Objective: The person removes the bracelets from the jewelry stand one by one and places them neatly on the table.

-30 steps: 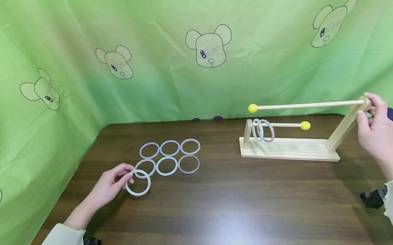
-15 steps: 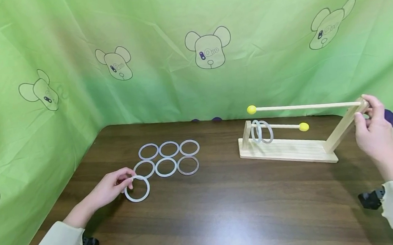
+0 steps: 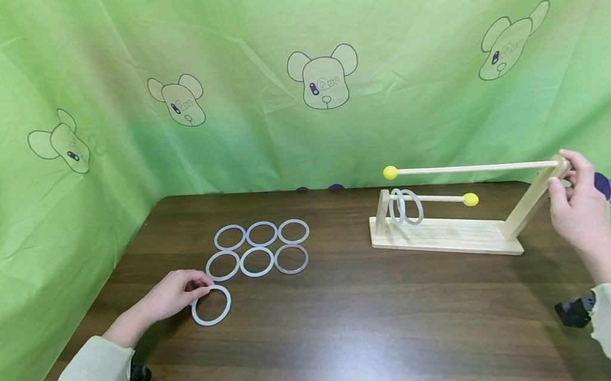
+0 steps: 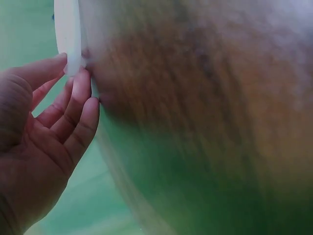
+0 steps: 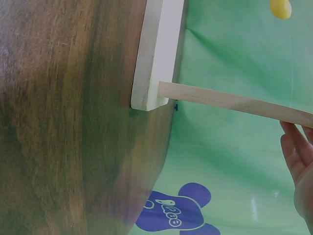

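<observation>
At the table's left, my left hand (image 3: 176,295) pinches a pale plastic ring (image 3: 228,305) by its upper left edge, low over the wood. In the left wrist view, thumb and fingertips meet on the ring (image 4: 68,34). Several similar rings (image 3: 258,276) lie flat in two rows just beyond it. My right hand (image 3: 582,210) grips the top of the slanted post (image 3: 527,206) of a wooden stand (image 3: 449,238). Two rings (image 3: 420,208) hang on the stand's lower rod (image 3: 441,198), by the short post. The upper rod (image 3: 476,169) carries none.
Yellow balls cap the free ends of the upper rod (image 3: 390,173) and lower rod (image 3: 470,199). A brown wooden table (image 3: 349,330) lies beneath everything. Behind and to the left hangs a green curtain (image 3: 245,111) with bear-head prints, close to the table's back edge.
My left hand has brought the ring slightly toward me and down, away from the rows, which it overlapped earlier. The right hand keeps its grip on the post. The view has shifted slightly.
</observation>
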`<state>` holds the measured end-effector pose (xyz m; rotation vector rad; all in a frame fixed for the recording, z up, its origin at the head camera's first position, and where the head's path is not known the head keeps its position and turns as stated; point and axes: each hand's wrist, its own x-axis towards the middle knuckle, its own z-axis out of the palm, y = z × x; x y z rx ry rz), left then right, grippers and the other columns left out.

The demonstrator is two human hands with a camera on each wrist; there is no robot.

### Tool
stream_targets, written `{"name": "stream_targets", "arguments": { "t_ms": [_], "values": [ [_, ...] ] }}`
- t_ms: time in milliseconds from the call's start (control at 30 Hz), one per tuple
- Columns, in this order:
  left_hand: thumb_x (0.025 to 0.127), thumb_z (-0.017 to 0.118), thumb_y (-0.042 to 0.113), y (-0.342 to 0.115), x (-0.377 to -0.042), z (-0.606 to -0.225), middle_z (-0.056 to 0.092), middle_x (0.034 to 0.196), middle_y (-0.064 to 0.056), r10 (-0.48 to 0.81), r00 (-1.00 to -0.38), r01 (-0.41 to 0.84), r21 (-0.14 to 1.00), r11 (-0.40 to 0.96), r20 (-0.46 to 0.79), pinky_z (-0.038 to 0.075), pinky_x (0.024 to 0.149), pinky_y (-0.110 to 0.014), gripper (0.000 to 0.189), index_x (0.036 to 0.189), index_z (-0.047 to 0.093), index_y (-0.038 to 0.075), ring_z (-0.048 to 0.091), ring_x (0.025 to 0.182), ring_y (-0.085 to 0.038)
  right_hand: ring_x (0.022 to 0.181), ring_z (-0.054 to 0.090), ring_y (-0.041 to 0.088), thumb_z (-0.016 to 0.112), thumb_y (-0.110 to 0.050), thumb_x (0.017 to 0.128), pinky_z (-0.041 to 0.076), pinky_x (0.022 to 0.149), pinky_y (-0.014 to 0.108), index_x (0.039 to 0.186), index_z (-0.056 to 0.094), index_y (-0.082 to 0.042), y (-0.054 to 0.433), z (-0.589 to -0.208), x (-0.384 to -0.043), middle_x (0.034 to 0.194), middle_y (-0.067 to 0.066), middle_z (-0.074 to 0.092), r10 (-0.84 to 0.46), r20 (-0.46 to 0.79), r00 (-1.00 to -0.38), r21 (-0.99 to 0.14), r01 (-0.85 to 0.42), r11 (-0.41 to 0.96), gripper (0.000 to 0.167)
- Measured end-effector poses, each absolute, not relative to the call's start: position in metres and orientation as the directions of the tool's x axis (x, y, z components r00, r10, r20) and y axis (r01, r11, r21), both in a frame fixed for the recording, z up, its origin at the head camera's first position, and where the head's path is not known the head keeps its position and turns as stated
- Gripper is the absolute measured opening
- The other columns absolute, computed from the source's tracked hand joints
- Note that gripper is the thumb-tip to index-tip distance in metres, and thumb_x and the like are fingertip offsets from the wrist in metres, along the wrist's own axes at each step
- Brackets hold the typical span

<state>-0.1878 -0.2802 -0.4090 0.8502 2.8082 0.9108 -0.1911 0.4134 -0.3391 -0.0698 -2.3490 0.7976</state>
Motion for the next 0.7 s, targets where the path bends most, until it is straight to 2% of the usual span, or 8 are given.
{"name": "stream_targets", "arguments": {
  "t_ms": [400, 633, 700],
  "values": [
    [0.084, 0.074, 0.004, -0.278, -0.1909, -0.4104, 0.055, 0.073, 0.01, 0.496, -0.863, 0.462, 0.554, 0.693, 0.099, 0.041, 0.056, -0.024, 0.012, 0.086, 0.067, 0.014, 0.046, 0.058, -0.003, 0.074, 0.038, -0.023, 0.041, -0.017, 0.101, 0.03, 0.06, 0.006, 0.149, 0.027, -0.018, 0.4128, -0.3409, -0.1903, 0.134, 0.02, 0.053, 0.248, 0.582, -0.774, -0.561, -0.162, 0.812, 0.051],
    [0.083, 0.074, 0.002, -0.2772, -0.1946, -0.4124, 0.055, 0.072, 0.009, 0.47, -0.878, 0.435, 0.563, 0.703, 0.092, 0.043, 0.054, -0.024, 0.014, 0.084, 0.065, 0.013, 0.049, 0.055, -0.005, 0.075, 0.039, -0.024, 0.042, -0.017, 0.1, 0.03, 0.063, 0.005, 0.149, 0.029, -0.018, 0.4136, -0.3409, -0.1909, 0.128, -0.001, 0.054, 0.248, 0.589, -0.769, -0.567, -0.175, 0.805, 0.051],
    [0.083, 0.074, 0.002, -0.277, -0.1956, -0.4131, 0.055, 0.072, 0.008, 0.465, -0.881, 0.428, 0.564, 0.706, 0.086, 0.044, 0.054, -0.024, 0.015, 0.084, 0.064, 0.013, 0.05, 0.055, -0.006, 0.076, 0.04, -0.025, 0.043, -0.017, 0.1, 0.03, 0.064, 0.005, 0.149, 0.029, -0.018, 0.4133, -0.3409, -0.1909, 0.127, -0.004, 0.054, 0.245, 0.591, -0.768, -0.567, -0.18, 0.804, 0.051]
  ]
}}
